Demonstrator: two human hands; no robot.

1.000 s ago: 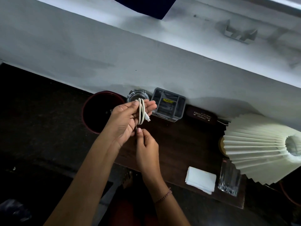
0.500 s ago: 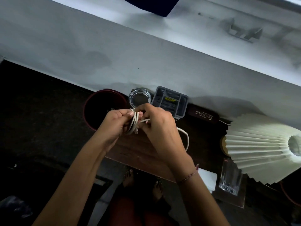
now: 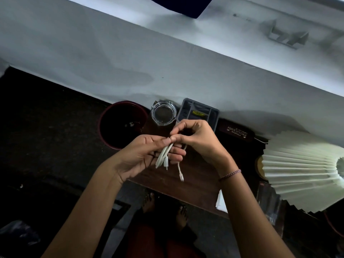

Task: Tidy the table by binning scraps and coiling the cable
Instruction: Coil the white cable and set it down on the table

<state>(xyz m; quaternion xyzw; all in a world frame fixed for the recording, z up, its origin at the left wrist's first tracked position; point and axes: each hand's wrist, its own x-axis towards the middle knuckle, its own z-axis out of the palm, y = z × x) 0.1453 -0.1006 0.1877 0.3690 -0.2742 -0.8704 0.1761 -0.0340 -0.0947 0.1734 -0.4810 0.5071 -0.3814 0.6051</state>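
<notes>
A white cable point(image 3: 163, 155) is bunched in loops above the dark wooden table point(image 3: 195, 181). My left hand point(image 3: 147, 155) holds the loops across its fingers. My right hand point(image 3: 197, 138) pinches the cable at the top of the bundle, touching my left fingertips. Two plug ends hang down below the bundle, the longer one reaching toward the table's front edge. A dark red round bin point(image 3: 121, 123) stands at the table's left end with small pale scraps inside.
Behind my hands stand a glass ashtray point(image 3: 163, 113), a grey compartment organiser point(image 3: 199, 112) and a dark spectacle case point(image 3: 236, 132) along the white wall. A pleated white lampshade point(image 3: 301, 172) fills the right. A drinking glass point(image 3: 268, 200) and a white napkin point(image 3: 220, 202) lie near the front edge.
My right hand rose from below the bundle to its top. The slack loop at the right has been drawn in, and two plug ends now dangle below my left hand.
</notes>
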